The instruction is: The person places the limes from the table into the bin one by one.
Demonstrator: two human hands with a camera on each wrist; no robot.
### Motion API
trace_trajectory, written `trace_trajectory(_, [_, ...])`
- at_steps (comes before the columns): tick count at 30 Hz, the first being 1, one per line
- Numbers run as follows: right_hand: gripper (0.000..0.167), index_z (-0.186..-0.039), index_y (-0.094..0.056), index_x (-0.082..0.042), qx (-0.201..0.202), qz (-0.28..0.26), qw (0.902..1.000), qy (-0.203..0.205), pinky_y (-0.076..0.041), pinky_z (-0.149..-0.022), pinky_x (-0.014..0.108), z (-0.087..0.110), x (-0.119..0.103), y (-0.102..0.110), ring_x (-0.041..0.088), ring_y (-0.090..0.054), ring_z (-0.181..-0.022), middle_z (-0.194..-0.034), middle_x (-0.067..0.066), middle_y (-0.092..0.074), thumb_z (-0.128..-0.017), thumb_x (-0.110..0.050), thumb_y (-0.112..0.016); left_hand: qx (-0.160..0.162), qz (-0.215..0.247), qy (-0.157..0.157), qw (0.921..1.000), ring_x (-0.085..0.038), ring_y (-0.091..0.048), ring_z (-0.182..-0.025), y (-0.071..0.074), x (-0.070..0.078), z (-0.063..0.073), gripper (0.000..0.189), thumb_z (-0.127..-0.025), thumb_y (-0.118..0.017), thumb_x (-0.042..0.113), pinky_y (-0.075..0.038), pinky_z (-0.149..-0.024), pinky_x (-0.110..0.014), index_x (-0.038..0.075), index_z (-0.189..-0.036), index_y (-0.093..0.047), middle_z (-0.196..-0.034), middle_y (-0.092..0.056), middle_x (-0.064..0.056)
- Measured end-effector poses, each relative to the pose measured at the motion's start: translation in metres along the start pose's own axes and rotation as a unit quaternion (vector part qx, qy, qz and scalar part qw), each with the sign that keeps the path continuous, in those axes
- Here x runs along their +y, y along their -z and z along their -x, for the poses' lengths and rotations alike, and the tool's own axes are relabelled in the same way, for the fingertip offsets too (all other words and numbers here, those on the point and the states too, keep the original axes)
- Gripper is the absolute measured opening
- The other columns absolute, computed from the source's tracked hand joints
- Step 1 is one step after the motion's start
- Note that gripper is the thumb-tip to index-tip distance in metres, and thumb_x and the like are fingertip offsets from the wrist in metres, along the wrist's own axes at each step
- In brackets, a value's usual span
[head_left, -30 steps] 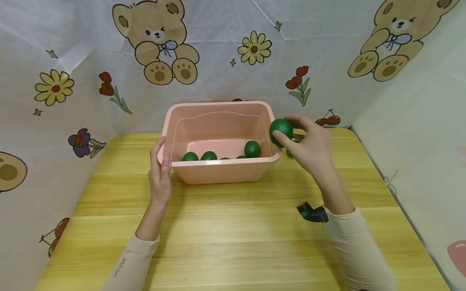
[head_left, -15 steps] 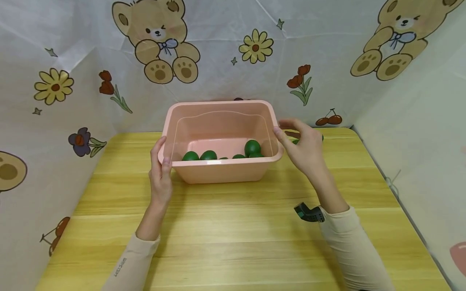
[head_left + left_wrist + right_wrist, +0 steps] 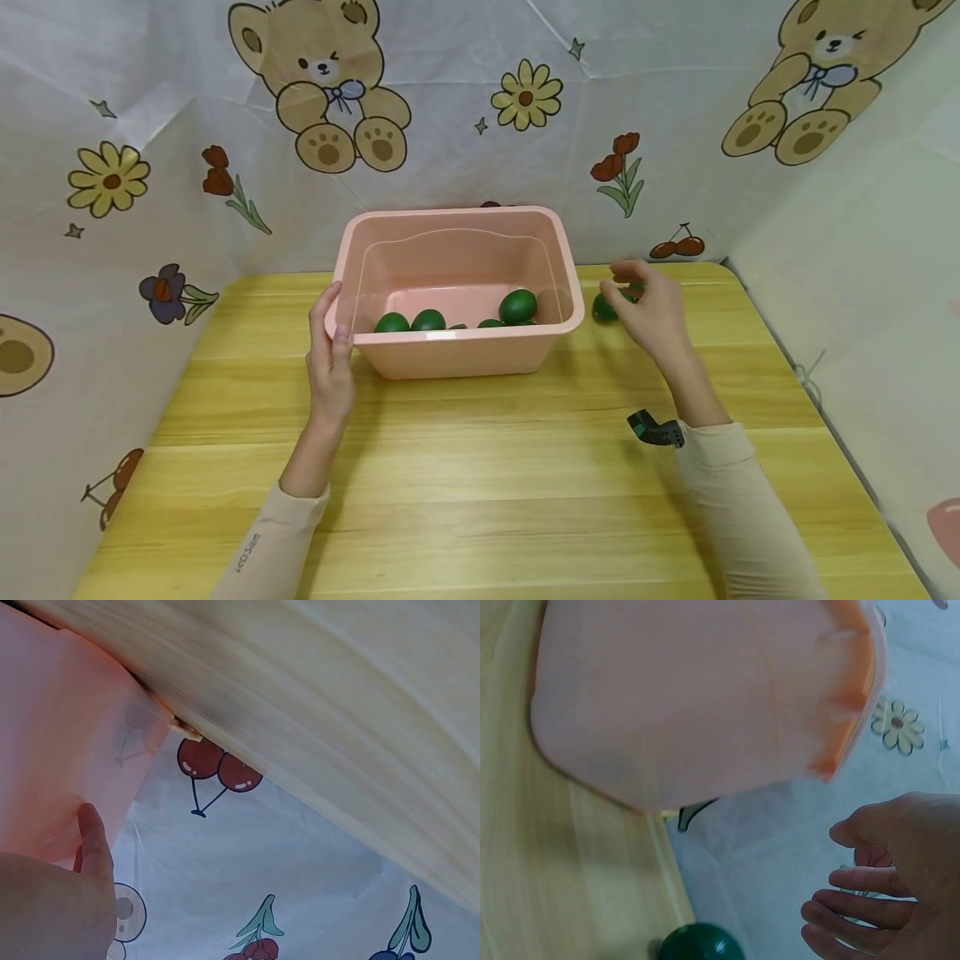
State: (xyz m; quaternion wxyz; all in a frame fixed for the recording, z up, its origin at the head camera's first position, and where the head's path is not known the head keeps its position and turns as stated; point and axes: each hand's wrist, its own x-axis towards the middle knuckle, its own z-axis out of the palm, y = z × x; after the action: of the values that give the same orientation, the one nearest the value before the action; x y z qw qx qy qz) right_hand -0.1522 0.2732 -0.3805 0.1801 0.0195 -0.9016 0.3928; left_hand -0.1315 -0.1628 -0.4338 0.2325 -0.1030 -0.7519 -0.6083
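A pink plastic bin (image 3: 450, 354) stands at the back of the table. My left hand (image 3: 330, 367) grips its left side near the front corner; in the left wrist view a finger (image 3: 95, 840) lies along the wall. Several green balls (image 3: 517, 307) are inside, partly hidden by the front rim. To the right of the bin, my right hand (image 3: 651, 312) reaches over a green ball (image 3: 602, 308) on the table, its fingers loosely bent. In the right wrist view these fingers hold nothing, and a green ball (image 3: 701, 943) shows below, apart from them.
Wood-grain table (image 3: 465, 483) extends in front of the bin. A white cloth (image 3: 450, 125) printed with bears and flowers hangs close behind it. A pale wall (image 3: 847, 292) borders the right side. A dark device (image 3: 655, 429) sits at the right cuff.
My right hand brought a green ball to the bin's right rim and let it go inside. It then moved right, over the balls on the table. My left hand stayed on the bin.
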Motion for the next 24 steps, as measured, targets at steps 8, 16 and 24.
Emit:
trace_trajectory(8, [0.044,-0.135,-0.065,0.004,-0.01,0.042,0.9982,-0.042,-0.054,-0.099,0.059,0.001,0.033,0.003,0.049,-0.066,-0.118,-0.131,0.029,-0.068,-0.098,-0.019,-0.073,0.001,0.003,-0.001,1.0,-0.03,-0.055,-0.137,0.0,0.002,0.0,0.051,-0.108,-0.043,0.029,-0.046,-0.108,-0.036,0.029,-0.16,-0.042,-0.16,-0.051,0.001])
trace_trajectory(16, [0.059,-0.141,-0.061,0.005,-0.048,0.067,0.9943,-0.067,-0.049,-0.104,0.061,0.001,0.055,-0.005,0.05,-0.06,-0.124,-0.137,0.032,-0.063,-0.096,-0.028,-0.078,0.001,-0.003,0.0,1.0,-0.029,-0.055,-0.138,0.001,0.002,0.001,0.052,-0.108,-0.042,0.028,-0.046,-0.11,-0.049,0.029,-0.16,-0.042,-0.161,-0.05,0.002])
trace_trajectory(24, [0.07,-0.15,-0.052,0.003,-0.091,0.075,0.989,-0.09,-0.044,-0.11,0.064,0.001,0.065,-0.018,0.05,-0.053,-0.132,-0.149,0.032,-0.054,-0.092,-0.023,-0.082,-0.001,0.002,-0.002,1.0,-0.029,-0.054,-0.14,0.001,0.003,0.001,0.052,-0.109,-0.043,0.029,-0.042,-0.11,-0.065,0.029,-0.16,-0.041,-0.162,-0.048,0.003])
